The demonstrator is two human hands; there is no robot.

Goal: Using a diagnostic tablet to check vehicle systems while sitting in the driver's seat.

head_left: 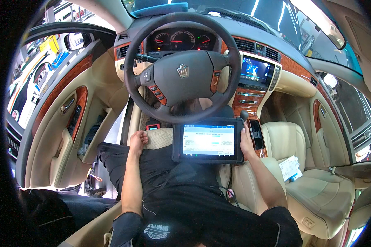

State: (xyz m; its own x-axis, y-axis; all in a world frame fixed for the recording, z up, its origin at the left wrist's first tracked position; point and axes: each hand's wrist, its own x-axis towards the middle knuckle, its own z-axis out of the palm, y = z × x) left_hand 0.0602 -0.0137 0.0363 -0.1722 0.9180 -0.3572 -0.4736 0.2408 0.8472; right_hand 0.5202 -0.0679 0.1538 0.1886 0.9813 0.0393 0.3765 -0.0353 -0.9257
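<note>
A black rugged tablet [208, 140] with a bright white-and-blue screen lies across my lap below the steering wheel. My right hand [247, 143] is closed on its right edge, thumb up along the frame. Over my left thigh my left hand [137, 140] is curled into a loose fist, and nothing sticks out of it. Just to the right of that fist sits a small red and black device [153, 126] at the front edge of the beige seat. The tablet's left edge is apart from my left hand.
The dark steering wheel [183, 71] stands right above the tablet. A lit centre screen [256, 72] and a gear lever [244, 115] are on the right. Papers [290, 168] lie on the passenger seat [317, 189]. At left, the driver's door [66, 123] hangs open.
</note>
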